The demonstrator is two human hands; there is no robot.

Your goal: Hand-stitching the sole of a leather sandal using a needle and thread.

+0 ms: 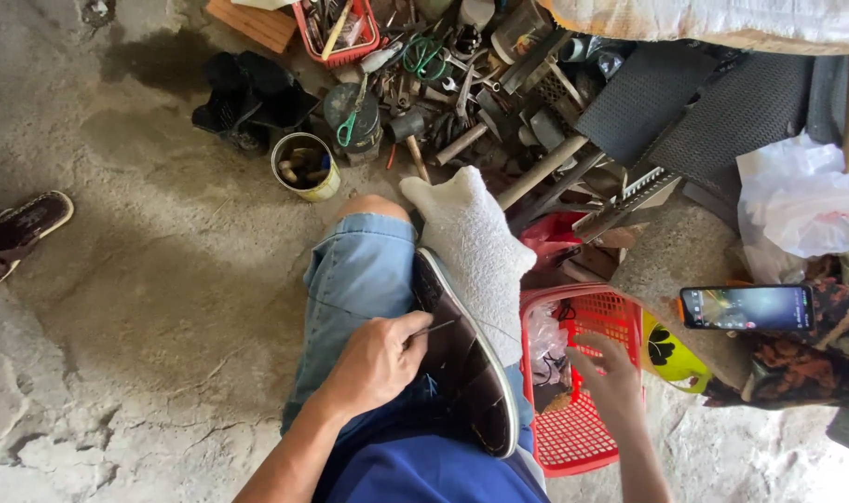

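On the far left, one sandal (19, 233) lies on the concrete floor (163, 279), well apart from the work. Further right, one yellow tin (305, 166) stands at the edge of a heap of hand tools (443, 93); the tools overlap too much to count.

The left hand (373, 361) rests on the lap and is closed around one thin dark tool (434, 328), held between thumb and fingers like a pen. Its tip lies against the shoe (463, 359). The tool appears light and stiff; a pinch grip near its rear end suits it.

One shoe lies across the thigh, sole side up, heel toward the body. The dark sole looks firm but slightly flexible, and smooth enough to slide on the denim. The best hold is judged to be at the sole edge or the heel. A white sock (471, 247) covers the toe end; it is soft and offers poor purchase.

Just right of the shoe, one red basket (620, 321) sits on the floor. Its mesh walls look light and springy. The right hand (611, 373) hovers over the basket with fingers spread and holds nothing.

On the right, one phone (747, 307) rests with its screen lit, on patterned cloth (797, 363).
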